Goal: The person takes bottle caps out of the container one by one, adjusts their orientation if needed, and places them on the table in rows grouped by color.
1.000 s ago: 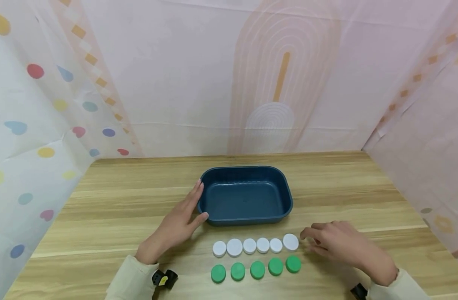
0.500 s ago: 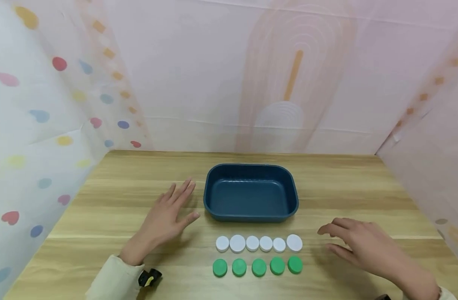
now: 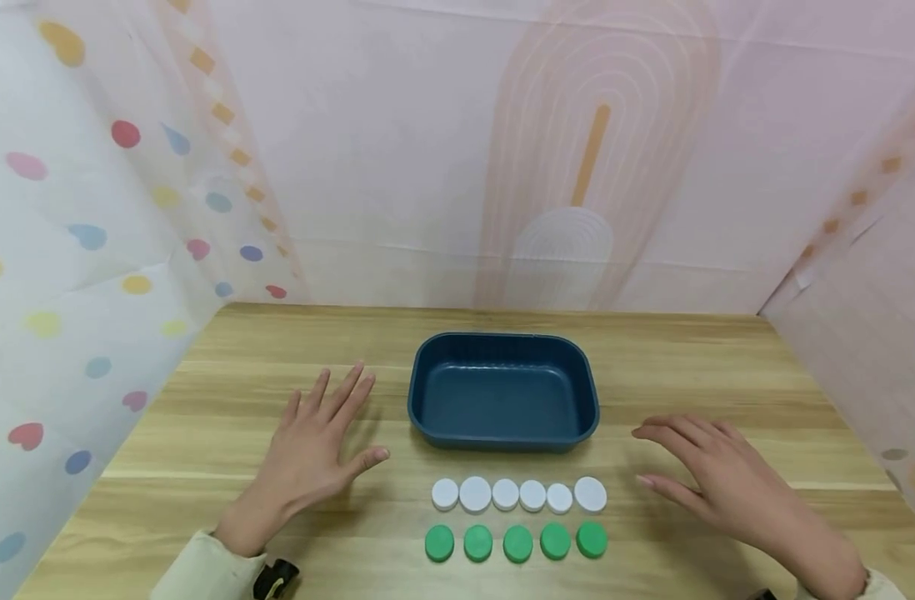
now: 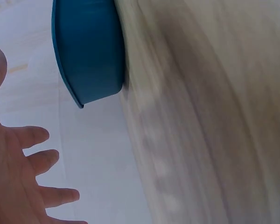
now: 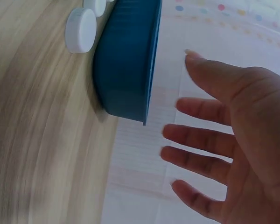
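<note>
A dark blue rectangular basin (image 3: 502,404) stands on the wooden table with nothing in it. In front of it runs a row of several white bottle caps (image 3: 475,494), and nearer still a row of several green bottle caps (image 3: 517,543). My left hand (image 3: 303,454) hovers left of the basin, fingers spread, apart from it and holding nothing. To the right of the caps is my right hand (image 3: 720,475), its fingers loosely bent and nothing in them. The right wrist view shows a white cap (image 5: 80,31) beside the basin (image 5: 126,60).
The wooden table (image 3: 322,329) ends at a patterned cloth backdrop (image 3: 375,167) behind the basin. More cloth hangs on the left and right sides. A black strap (image 3: 276,577) is on the left wrist.
My left hand has come off the basin's left rim and moved left, fingers spreading. My right hand has drawn away rightward from the last white cap. The head view has shifted slightly.
</note>
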A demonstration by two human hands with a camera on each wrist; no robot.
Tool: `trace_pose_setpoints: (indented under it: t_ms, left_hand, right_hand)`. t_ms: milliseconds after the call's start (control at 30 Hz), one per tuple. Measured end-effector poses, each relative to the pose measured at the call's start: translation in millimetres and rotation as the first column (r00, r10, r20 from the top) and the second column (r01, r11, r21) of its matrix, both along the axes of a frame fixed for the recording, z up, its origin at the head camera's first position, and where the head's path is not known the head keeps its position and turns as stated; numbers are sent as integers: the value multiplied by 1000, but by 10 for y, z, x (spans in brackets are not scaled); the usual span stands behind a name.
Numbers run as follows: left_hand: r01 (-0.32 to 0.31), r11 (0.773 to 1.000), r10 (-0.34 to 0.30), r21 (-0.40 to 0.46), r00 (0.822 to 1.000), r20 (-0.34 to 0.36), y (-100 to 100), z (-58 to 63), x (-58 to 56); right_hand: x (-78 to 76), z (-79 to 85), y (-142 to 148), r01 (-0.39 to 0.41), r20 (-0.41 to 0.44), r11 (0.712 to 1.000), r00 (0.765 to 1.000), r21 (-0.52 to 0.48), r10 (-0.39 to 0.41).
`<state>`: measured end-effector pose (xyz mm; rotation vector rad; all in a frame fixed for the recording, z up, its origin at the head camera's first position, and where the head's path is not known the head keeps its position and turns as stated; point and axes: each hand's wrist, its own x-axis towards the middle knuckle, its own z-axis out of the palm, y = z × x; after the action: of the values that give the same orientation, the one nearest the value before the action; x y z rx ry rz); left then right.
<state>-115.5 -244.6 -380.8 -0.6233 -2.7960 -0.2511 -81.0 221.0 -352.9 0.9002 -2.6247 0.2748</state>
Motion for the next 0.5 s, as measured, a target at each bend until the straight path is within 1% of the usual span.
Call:
trace_pose_setpoints:
  t_ms: [133,267,500]
  left_hand:
    - [1,1000,-1,6,1000,-9,2,27,-7]
    - [4,1000,-4,15,1000,1,7,43,-14]
    - [10,1000,-11,14,1000,9,22,48,-28]
  right_hand:
    - [-5,-15,-9,31,16,999,999,-15,-31]
    - [-16,-17,-29,32,22,999,999,-33,-32]
    - [-19,-15,-53,29,51,999,998,-22,-28]
